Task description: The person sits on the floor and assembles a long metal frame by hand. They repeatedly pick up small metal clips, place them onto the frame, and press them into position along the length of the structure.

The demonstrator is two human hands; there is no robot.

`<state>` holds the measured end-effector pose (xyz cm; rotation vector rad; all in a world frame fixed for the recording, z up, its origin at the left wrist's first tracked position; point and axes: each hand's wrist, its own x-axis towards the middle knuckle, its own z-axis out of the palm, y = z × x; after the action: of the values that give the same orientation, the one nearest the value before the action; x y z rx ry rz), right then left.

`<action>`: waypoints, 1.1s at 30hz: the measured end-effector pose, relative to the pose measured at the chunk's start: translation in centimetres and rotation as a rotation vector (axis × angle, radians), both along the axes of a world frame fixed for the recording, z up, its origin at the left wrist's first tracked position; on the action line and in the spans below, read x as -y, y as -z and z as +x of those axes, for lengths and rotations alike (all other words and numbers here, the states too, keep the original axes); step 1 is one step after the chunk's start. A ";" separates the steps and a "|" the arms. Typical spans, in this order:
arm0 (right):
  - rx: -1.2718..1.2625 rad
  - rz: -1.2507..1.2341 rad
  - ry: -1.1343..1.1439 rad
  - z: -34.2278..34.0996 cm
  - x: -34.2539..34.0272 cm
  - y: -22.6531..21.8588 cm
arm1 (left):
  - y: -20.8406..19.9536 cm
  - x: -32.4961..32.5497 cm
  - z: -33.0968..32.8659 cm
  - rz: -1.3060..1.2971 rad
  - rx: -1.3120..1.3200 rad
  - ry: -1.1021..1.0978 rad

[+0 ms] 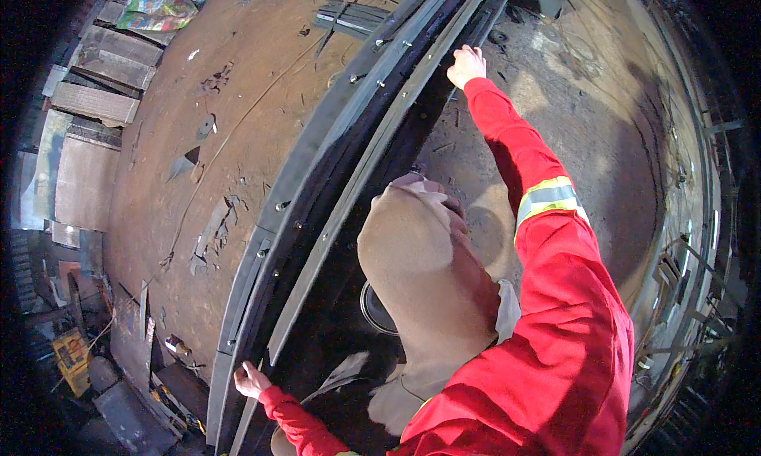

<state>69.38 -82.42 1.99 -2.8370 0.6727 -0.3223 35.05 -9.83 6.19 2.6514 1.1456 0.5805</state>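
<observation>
I have the fingers of the left hand (254, 381) bent narrow against the near end of the long dark metal bars, the thumb lying close to them. The fingers of the right hand (466, 68) curl tightly at the far stretch, on the edge nearer the leg; their undersides are hidden, so I cannot tell of either hand whether it truly grips or only presses. The bars run diagonally between the hands: a bolted outer rail (305, 163) on the left, and beside it an inner bar (317, 254) with a dark gap between them. That gap worries me most: if the inner bar slid or tipped toward the rail, fingers near it could be pinched. With the hands so far apart, I judge that uneven pressure could swing one end out of line, and the protruding bolts (281, 206) could snag a sleeve (527, 155). The tan-covered leg (424, 258) is close on the right, where a rolling bar might strike it. Farther left, a thin cord (208, 169) crosses the brown ground (246, 171), a trip risk should anyone step there, and cardboard boxes (95, 101) line the edge beyond.
</observation>
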 end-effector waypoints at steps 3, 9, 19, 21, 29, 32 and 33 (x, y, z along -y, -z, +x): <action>-0.032 -0.008 0.090 1.2 -0.6 -0.1 | 0.3 -0.4 -0.2 0.003 0.035 0.033; -0.033 -0.087 -0.012 1.9 -0.9 0.5 | 0.4 -0.8 -0.5 -0.240 0.151 -0.005; 0.646 2.085 0.300 -12.6 1.9 -0.4 | 0.4 -2.9 -0.7 -0.503 0.103 0.084; 0.704 2.025 0.149 -17.7 -0.3 -2.7 | 0.5 -2.7 -0.4 -0.595 0.150 0.071; 0.698 2.078 0.269 -25.1 -3.7 -8.3 | 2.7 -6.9 -0.7 -0.711 0.213 0.089; 0.688 2.031 0.227 -26.8 -3.4 -9.1 | 1.7 -5.1 0.0 -0.773 0.212 0.087; 0.686 2.007 0.208 -27.1 -3.6 -9.8 | 1.3 -4.7 0.0 -0.786 0.219 0.086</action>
<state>42.24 -78.83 11.76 -0.6830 0.5244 -0.3003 35.09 -5.17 4.90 1.8999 0.9314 0.3007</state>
